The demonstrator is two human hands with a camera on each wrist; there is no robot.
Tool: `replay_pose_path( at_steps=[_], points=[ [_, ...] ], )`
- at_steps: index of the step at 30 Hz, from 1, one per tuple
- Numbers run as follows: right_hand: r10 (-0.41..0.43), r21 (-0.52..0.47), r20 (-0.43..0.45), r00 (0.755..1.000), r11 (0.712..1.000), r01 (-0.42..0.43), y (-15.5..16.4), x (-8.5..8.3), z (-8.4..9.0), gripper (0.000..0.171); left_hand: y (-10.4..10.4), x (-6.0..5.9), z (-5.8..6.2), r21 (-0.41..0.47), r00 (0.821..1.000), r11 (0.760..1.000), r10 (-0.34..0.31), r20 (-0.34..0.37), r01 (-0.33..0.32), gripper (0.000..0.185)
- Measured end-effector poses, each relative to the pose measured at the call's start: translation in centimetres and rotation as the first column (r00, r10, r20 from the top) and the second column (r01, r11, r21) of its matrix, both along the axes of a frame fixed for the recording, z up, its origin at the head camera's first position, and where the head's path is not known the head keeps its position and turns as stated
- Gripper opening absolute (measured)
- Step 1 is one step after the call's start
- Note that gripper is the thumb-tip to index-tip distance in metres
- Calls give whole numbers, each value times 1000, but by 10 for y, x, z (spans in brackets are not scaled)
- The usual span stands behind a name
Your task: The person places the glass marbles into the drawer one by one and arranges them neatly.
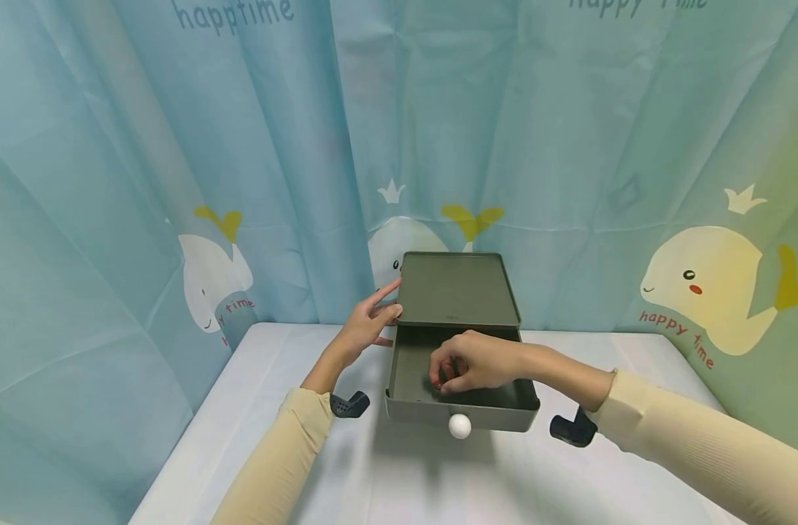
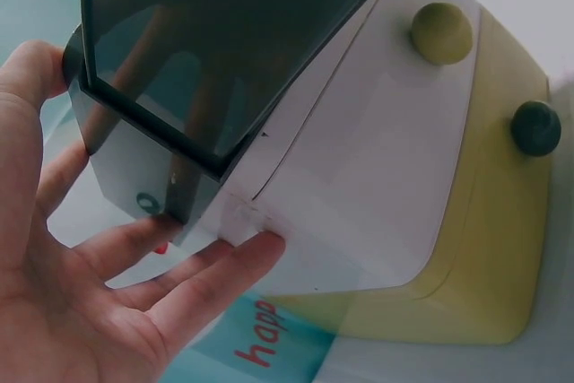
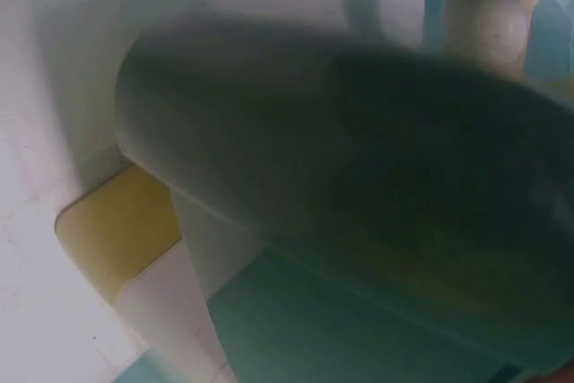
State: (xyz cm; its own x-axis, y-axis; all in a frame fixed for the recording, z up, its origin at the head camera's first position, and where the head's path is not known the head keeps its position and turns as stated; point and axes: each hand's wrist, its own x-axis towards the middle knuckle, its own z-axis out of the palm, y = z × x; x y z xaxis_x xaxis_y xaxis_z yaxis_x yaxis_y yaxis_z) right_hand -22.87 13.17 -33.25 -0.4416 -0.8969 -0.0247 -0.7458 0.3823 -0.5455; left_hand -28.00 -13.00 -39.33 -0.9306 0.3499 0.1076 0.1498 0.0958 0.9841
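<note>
A small drawer cabinet with a grey-green top (image 1: 458,288) stands on the table, its grey-green top drawer (image 1: 421,412) pulled out towards me. My right hand (image 1: 481,361) reaches into that drawer with curled fingers, pinching a small red object (image 1: 436,383) mostly hidden by the fingertips. Against the cabinet's left side, my left hand (image 1: 362,328) rests with spread fingers. The left wrist view shows its fingers (image 2: 224,280) along the side, the thumb near the top edge. In the right wrist view, the drawer's outer wall (image 3: 314,150) blocks most of the hand.
Below the top drawer are a white drawer (image 2: 377,186) and a yellow one (image 2: 507,186), each with a round knob. A white knob (image 1: 459,426) sticks out from the open drawer's front. Behind the white table (image 1: 287,357) hangs a blue-green whale-print curtain (image 1: 294,182).
</note>
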Motion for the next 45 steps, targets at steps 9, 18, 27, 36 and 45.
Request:
replay_pose_path(
  at_steps=[9, 18, 27, 36, 45],
  points=[
    [2, 11, -11, 1000, 1000, -2, 0, 0, -2, 9, 0, 0, 0, 1, 1000, 1000, 5, 1, -5, 59],
    [-1, 21, 1, 1000, 1000, 1, 0, -1, -6, 10, -1, 0, 0, -2, 1000, 1000, -3, -3, 3, 60],
    [7, 22, -3, 1000, 1000, -7, 0, -2, -7, 11, 0, 0, 1, 0, 1000, 1000, -5, 5, 5, 59],
    [14, 23, -13, 1000, 1000, -13, 0, -2, -7, 11, 1, -2, 0, 1, 1000, 1000, -3, 11, 3, 59],
    [4, 26, -3, 1000, 1000, -4, 1, -1, -7, 11, 1, 0, 1, 0, 1000, 1000, -3, 7, 3, 59]
  ],
)
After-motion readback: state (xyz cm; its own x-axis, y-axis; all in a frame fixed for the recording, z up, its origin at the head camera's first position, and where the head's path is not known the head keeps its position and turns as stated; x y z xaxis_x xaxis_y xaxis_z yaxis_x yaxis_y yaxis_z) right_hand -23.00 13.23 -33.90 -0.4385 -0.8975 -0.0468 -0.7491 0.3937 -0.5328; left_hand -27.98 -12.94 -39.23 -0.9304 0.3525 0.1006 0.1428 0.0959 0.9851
